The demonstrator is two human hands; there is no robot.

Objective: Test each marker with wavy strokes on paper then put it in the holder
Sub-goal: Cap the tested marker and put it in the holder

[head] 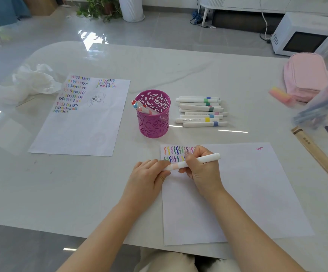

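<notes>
A marker (179, 165) is held over the paper (247, 193), cap end pinched by the left hand (149, 173), barrel gripped by the right hand (200, 171); capping or uncapping is judged the step, a straight push or pull needed next.

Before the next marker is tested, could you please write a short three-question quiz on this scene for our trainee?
1. True or false: the purple holder stands empty.
2. The loose markers lie: A) left of the holder, B) right of the holder, C) inside it.
3. Fill in: the left hand and the right hand both grip one white ____.
Key: 1 false, since markers already stand in it; 2 B; 3 marker.
</notes>
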